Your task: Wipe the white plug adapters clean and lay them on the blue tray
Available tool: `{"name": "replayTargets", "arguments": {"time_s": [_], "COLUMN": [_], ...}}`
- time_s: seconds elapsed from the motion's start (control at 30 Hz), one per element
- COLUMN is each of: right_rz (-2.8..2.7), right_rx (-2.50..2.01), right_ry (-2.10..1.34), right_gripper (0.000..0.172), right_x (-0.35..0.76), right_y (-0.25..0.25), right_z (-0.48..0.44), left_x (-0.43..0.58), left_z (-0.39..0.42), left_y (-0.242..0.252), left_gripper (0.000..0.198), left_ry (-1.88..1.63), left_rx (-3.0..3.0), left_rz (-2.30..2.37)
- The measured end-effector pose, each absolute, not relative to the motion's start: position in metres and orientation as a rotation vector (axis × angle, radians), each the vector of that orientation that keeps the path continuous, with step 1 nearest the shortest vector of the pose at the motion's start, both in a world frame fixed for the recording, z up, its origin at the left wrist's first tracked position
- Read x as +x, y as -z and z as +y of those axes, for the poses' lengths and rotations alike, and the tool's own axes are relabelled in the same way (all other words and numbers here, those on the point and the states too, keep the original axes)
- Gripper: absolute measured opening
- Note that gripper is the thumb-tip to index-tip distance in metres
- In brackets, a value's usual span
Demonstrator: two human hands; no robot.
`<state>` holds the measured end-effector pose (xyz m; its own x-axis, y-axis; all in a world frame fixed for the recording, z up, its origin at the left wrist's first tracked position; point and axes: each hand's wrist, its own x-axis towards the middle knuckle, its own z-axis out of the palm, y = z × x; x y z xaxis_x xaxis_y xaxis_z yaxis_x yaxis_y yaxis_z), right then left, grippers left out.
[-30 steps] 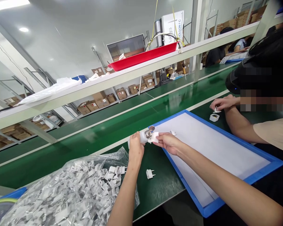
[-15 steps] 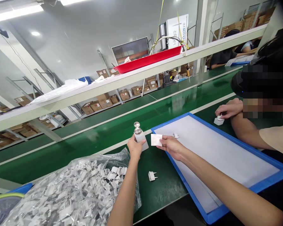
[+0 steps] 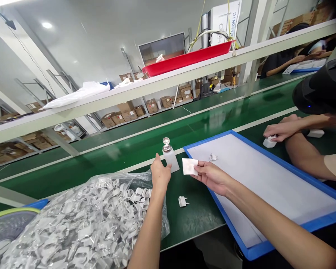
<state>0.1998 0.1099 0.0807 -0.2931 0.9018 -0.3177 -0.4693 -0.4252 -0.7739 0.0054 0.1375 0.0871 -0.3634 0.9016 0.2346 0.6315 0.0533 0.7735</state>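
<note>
A white dispenser bottle [image 3: 171, 160] with a metal pump top, its lid tipped up, stands on the green table. Beside it, my left hand [image 3: 160, 172] has its fingers and thumb spread apart, the thumb tip at the bottle's lower side. My right hand [image 3: 212, 176] pinches a small white cleaning pad [image 3: 189, 166] that bears a faint pinkish patch. A white two-pin plug adapter [image 3: 182, 201] lies on the table below the hands. Another plug piece [image 3: 212, 157] rests on the white sheet of the blue-edged tray [image 3: 238, 243].
A clear plastic bag [image 3: 86, 224] full of white plug parts fills the left front, next to a round fan [image 3: 8, 228]. A co-worker's hand [image 3: 282, 130] holds a white piece at right. A raised shelf [image 3: 123, 93] carrying a red tray [image 3: 187, 58] crosses behind.
My left hand has loosened from around the bottle, and its fingers have spread. The pad stays in my right hand. The whole view has shifted slightly.
</note>
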Motion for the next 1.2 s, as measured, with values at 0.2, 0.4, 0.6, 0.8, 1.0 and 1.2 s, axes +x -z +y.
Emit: {"name": "replayTargets", "arguments": {"time_s": [0.2, 0.4, 0.6, 0.8, 1.0, 1.2], "right_rz": [-0.664, -0.667, -0.664, -1.137, -1.884, -2.076], "right_rx": [-0.988, -1.052, -1.218, -1.550, -1.142, -0.987], "right_ry": [-1.867, -1.711, -1.564, -1.009, -0.520, -0.477], "right_gripper": [0.023, 0.036, 0.054, 0.042, 0.042, 0.065], "right_x": [0.207, 0.215, 0.186, 0.171, 0.173, 0.189], "right_y": [-0.088, -0.075, -0.033, 0.012, 0.046, 0.063], "right_z": [0.079, 0.020, -0.037, -0.041, -0.020, -0.029], "left_x": [0.030, 0.038, 0.031, 0.030, 0.032, 0.037], "left_z": [0.028, -0.017, -0.002, -0.020, -0.029, -0.031], "left_y": [-0.073, 0.003, 0.020, 0.021, 0.015, 0.031], "left_gripper": [0.018, 0.053, 0.055, 0.047, 0.046, 0.055], "left_ry": [-1.221, -1.103, -1.056, -1.107, -1.106, -1.174], "left_rx": [1.693, 1.697, 1.739, 1.768, 1.802, 1.815], "left_rz": [1.870, 1.915, 1.802, 1.763, 1.700, 1.797]}}
